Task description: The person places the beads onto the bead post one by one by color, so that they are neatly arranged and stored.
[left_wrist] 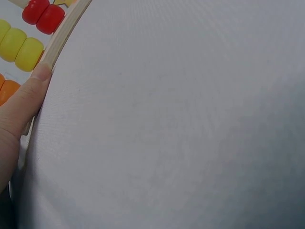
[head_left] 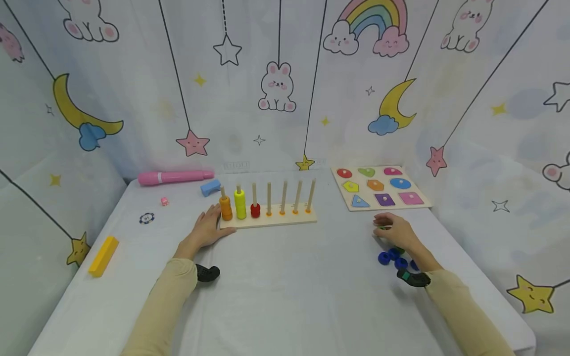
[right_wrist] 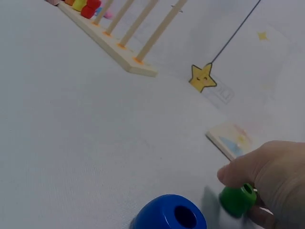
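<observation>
A wooden peg stand (head_left: 285, 221) carries orange beads (head_left: 226, 208), yellow beads (head_left: 240, 204) and two red beads (head_left: 255, 211) on its left pegs; its other pegs are bare. My left hand (head_left: 206, 230) holds the stand's left end, thumb along the front edge (left_wrist: 42, 71) and fingers by the orange stack. Between the thumb and fingers of my right hand (head_left: 396, 232) is a green bead (right_wrist: 237, 200), close over the cloth. Several blue beads (head_left: 384, 258) lie by the right wrist, with another green bead (head_left: 399, 250) among them, partly covered.
A shape puzzle board (head_left: 369, 203) lies at the back right. At the left are a pink pen-shaped tube (head_left: 178, 177), a blue block (head_left: 210, 187), a small pink cube (head_left: 165, 201), a poker chip (head_left: 147, 218) and a yellow block (head_left: 104, 256). Printed cloth walls surround the table.
</observation>
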`<state>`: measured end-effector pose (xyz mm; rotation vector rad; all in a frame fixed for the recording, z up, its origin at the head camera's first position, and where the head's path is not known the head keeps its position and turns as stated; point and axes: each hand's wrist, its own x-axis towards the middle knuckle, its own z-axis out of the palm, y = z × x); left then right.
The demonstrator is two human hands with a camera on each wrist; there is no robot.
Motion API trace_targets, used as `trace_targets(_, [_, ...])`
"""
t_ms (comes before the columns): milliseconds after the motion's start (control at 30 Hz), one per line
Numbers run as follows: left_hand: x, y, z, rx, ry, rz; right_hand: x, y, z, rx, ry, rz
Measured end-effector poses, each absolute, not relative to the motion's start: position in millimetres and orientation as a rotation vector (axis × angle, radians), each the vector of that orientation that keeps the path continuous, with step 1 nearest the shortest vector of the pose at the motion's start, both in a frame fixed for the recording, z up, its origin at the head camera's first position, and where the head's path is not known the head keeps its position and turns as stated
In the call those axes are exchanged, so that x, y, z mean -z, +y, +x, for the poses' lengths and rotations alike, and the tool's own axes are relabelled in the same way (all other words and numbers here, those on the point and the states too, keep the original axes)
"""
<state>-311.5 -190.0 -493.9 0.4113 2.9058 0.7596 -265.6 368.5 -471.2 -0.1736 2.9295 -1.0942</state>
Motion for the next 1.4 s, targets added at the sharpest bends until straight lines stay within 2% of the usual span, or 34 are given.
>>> trace_targets(267, [491.8, -189.8, -310.7, -0.766, 2.902, 0.409, 472.5, 369.2, -261.8, 1.015, 3.001, -0.127])
trace_targets(400, [490.9, -189.5, -309.7, -0.748, 2.901, 0.399, 464.8, 355.6, -270.4, 1.077, 3.059, -0.219])
trace_targets(933, [483.0, -193.0, -318.6, -0.765, 2.893, 0.365, 360.5, 202.6, -328.9, 1.542, 2.966, -0.938])
trace_targets(1100, [481.7, -197.2, -321.1, -0.762, 2.9, 0.356, 354.5, 160.3, -343.3, 1.501, 2.894, -1.103])
trace_targets(1400, [491.8, -189.4, -315.4, -0.752, 2.89, 0.374, 369.4, 115.1, -346.2, 1.411, 2.85, -1.098])
